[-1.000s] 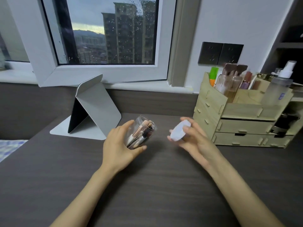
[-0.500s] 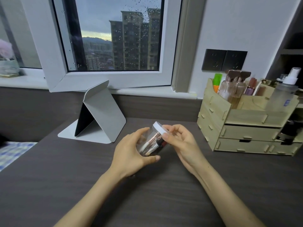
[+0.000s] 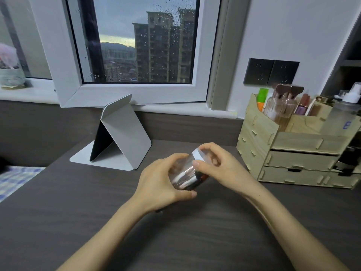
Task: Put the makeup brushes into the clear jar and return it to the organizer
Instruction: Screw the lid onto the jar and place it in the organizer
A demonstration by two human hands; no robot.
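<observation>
The clear jar (image 3: 185, 176) is tilted on its side above the dark desk, with several makeup brushes (image 3: 188, 178) lying inside it. My left hand (image 3: 160, 182) wraps around the jar's body from the left. My right hand (image 3: 220, 169) grips the white lid (image 3: 197, 156), which sits on the jar's mouth at its upper right end. The wooden organizer (image 3: 289, 159) stands at the right of the desk, with drawers in front and bottles in its top compartments.
A grey folding stand (image 3: 123, 137) sits on the desk at the back left, under the open window. A spray bottle (image 3: 343, 112) and dark items stand at the organizer's right end. A checked cloth lies past the desk's left edge.
One second ago my right hand held the white lid apart from the open jar. It brought the lid onto the jar's mouth, and both hands now hold the jar closer together.
</observation>
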